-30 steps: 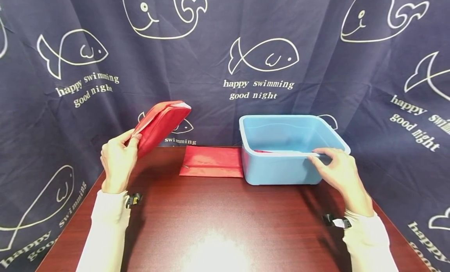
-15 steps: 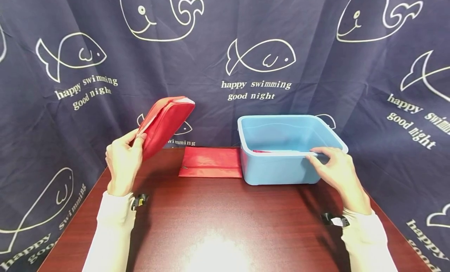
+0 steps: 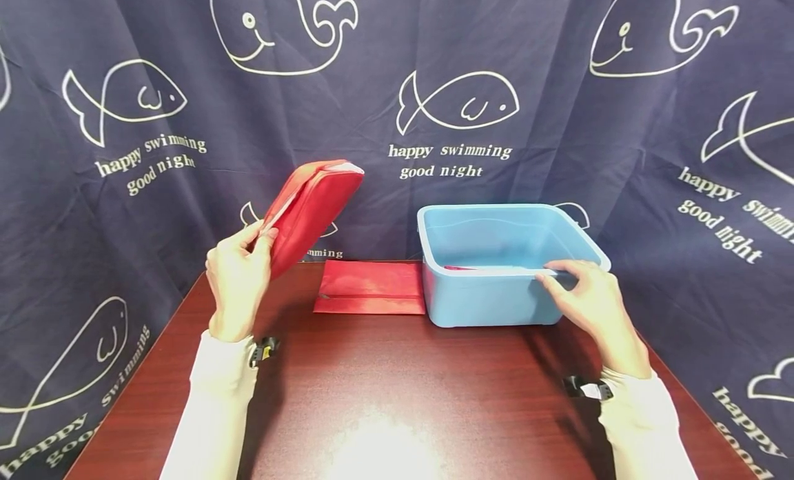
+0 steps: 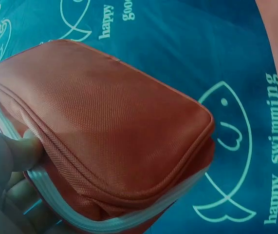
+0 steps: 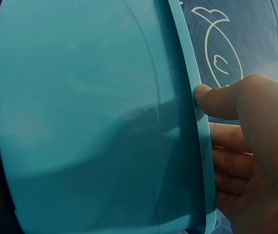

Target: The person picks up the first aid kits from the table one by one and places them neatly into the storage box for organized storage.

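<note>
Fingers and thumb of my left hand [image 3: 240, 278] pinch the pouch [image 3: 313, 214] by its zip [image 4: 56, 204] edge, near its lower end. It is up off the table [image 3: 366, 370], long axis slanting upward and rightward from my grip. Left is the nearer hand, being on it; my right hand [image 3: 589, 301] is well apart, gripping the bin [image 3: 496, 301] by the near rim [image 3: 490, 272], toward the right corner, thumb against the edge and fingers curled over it. The bin lies right of the pouch and lower, with a flat pouch [image 3: 369, 280] on the table between, just beside the bin's left wall. Inside the bin something red [image 3: 459, 267] shows past the near rim, mostly hidden. What my held pouch contains, I can't tell.
</note>
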The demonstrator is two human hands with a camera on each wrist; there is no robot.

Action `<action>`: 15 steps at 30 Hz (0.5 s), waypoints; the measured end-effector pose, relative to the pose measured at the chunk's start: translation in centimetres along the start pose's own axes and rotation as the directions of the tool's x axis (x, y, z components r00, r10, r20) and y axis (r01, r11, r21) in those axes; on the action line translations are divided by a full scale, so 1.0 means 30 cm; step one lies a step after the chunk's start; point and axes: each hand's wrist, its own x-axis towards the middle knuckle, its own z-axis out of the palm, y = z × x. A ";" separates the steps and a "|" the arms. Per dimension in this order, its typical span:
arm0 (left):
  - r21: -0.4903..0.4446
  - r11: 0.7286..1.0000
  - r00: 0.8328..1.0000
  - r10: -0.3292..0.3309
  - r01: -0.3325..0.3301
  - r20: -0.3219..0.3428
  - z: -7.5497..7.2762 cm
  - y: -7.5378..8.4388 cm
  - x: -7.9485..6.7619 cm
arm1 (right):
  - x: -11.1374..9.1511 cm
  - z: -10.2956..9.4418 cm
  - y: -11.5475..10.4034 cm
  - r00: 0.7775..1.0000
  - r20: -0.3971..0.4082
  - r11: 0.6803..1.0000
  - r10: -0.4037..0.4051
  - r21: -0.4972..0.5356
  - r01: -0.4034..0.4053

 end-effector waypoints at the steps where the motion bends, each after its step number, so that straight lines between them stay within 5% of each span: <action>1: -0.004 1.000 1.000 -0.002 0.002 0.004 0.006 0.007 -0.001 | 0.000 0.000 0.000 1.000 -0.001 1.000 -0.001 0.000 0.001; 15: -0.044 0.998 0.998 0.047 -0.045 0.036 0.097 0.098 -0.010 | 0.002 0.002 0.000 1.000 -0.004 1.000 0.002 -0.003 -0.002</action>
